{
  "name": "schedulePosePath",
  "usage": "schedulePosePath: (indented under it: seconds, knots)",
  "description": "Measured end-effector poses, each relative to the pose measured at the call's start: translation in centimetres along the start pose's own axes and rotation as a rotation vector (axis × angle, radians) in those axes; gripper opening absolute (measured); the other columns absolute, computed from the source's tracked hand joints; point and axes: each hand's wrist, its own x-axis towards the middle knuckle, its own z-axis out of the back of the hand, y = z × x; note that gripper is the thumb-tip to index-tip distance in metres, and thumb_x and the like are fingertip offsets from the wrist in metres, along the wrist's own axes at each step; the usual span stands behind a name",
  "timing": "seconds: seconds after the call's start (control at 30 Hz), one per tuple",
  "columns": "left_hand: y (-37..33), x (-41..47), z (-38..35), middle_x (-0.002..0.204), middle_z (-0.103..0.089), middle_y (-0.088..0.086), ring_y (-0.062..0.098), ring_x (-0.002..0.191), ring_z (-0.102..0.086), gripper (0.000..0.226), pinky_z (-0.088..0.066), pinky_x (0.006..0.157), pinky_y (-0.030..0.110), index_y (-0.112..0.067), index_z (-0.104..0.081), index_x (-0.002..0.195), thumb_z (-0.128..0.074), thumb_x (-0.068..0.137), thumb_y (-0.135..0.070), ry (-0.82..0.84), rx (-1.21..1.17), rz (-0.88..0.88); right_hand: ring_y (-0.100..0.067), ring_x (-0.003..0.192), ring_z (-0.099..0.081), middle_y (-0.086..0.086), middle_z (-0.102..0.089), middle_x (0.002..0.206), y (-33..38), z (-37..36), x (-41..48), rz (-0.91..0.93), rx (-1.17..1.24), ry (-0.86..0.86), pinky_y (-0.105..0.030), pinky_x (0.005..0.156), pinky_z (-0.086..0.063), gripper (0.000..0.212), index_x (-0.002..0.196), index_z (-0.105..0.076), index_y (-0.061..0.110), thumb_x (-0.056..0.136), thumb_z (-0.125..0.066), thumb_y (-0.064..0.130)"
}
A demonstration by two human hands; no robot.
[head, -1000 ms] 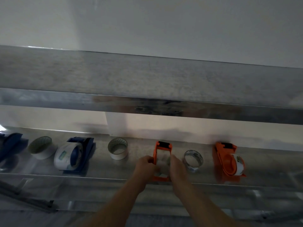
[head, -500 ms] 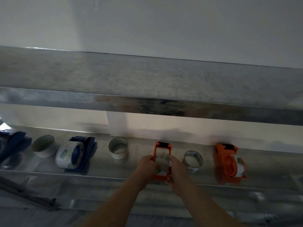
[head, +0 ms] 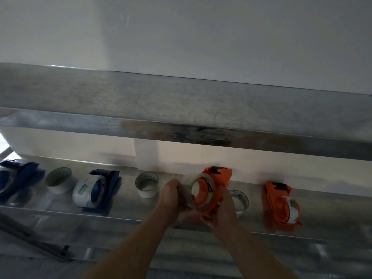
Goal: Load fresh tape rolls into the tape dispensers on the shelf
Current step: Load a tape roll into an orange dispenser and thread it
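On the metal shelf point(head: 128, 210) an orange tape dispenser point(head: 218, 181) is turned on its side in front of me. My left hand point(head: 173, 195) grips a clear tape roll point(head: 198, 191) that is at the dispenser's orange hub. From the right and below, my right hand point(head: 223, 210) holds the dispenser. A loose clear roll point(head: 239, 200) stands just right of my hands. Farther right lies a second orange dispenser point(head: 280, 206) with a roll in it.
Left of my hands are a white roll point(head: 147, 187), a blue dispenser point(head: 96, 191) holding a white roll, another white roll point(head: 59, 180) and a second blue dispenser point(head: 16, 178). An upper shelf point(head: 181, 117) overhangs the row.
The orange dispenser was tipped from lying flat onto its side. The clear roll now shows as a ring at its hub, and both hands have shifted slightly with it.
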Motion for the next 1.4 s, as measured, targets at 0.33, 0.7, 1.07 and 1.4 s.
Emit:
schedulePosePath:
  seconds: [0.33,0.7,1.07,1.4]
  knots:
    - [-1.2,-0.6,0.0,0.058,-0.048,0.004,0.023,0.059,-0.052,0.033,-0.049,0.072,0.044,-0.017,-0.05,0.062,-0.033,0.089,-0.025,0.086,-0.233,0.09,-0.031,0.093,-0.058,-0.017,-0.064,0.096,2.1,0.2,-1.4,0.141,-0.023,0.211,-0.037,0.067,-0.045,0.018,0.087,-0.062,0.01,0.087,-0.049,0.023]
    - [-0.5,-0.8,-0.6,0.059,-0.062,0.009,0.03,0.065,-0.061,0.03,-0.053,0.076,0.054,-0.008,-0.057,0.081,-0.032,0.087,-0.022,0.05,-0.134,-0.027,-0.026,0.104,-0.064,-0.007,-0.073,0.104,2.1,0.3,-1.5,0.18,-0.021,0.148,-0.046,0.083,-0.044,0.031,0.098,-0.067,0.015,0.093,-0.048,0.04]
    - [1.0,-1.4,-0.8,0.092,-0.065,0.028,0.038,0.084,-0.064,0.035,-0.056,0.076,0.054,0.002,-0.064,0.104,-0.039,0.092,-0.02,0.035,0.004,-0.105,-0.043,0.112,-0.062,-0.021,-0.07,0.112,0.5,0.0,-1.2,0.071,0.132,0.187,-0.064,0.099,-0.045,0.034,0.118,-0.065,0.011,0.084,-0.061,0.012]
    - [0.6,-0.8,0.9,0.116,-0.064,-0.005,0.013,0.099,-0.066,0.04,-0.055,0.076,0.03,-0.038,-0.053,0.128,-0.064,0.091,-0.024,0.136,0.458,-0.514,-0.04,0.101,-0.066,-0.021,-0.067,0.115,0.2,-0.3,-0.3,-0.029,0.144,0.026,-0.047,0.072,-0.06,0.029,0.122,-0.058,0.01,0.094,-0.053,0.006]
